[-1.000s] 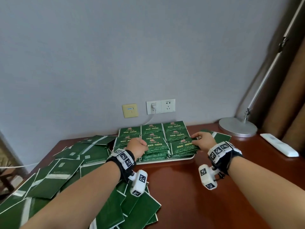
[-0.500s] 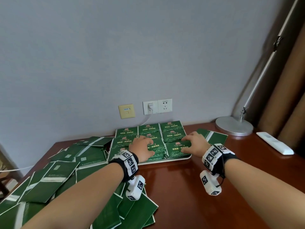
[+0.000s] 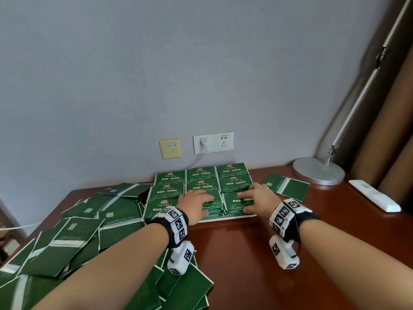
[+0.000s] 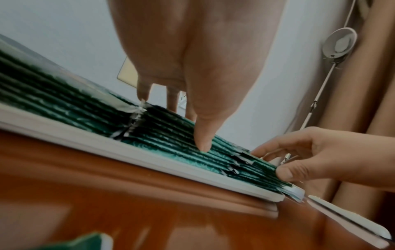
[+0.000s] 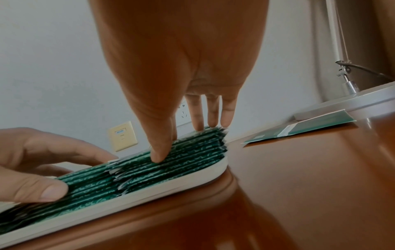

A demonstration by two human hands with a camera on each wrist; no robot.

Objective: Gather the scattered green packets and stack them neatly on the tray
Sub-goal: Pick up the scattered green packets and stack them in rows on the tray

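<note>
Wooden table [image 3: 241, 253] bearing one white tray [image 3: 225, 218] against the wall. On the tray, nine stacks of green packets [image 3: 201, 174] in a three-by-three grid. Loose packets [image 3: 73, 233] lie heaped left of the tray, too many and too overlapped to count; one single packet [image 3: 287, 186] lies to its right. Left hand [image 3: 196, 203] rests on the middle front stack, right hand [image 3: 259, 199] on the right front stack; on both, fingers lie extended on top, thumb against the front edge.
</note>
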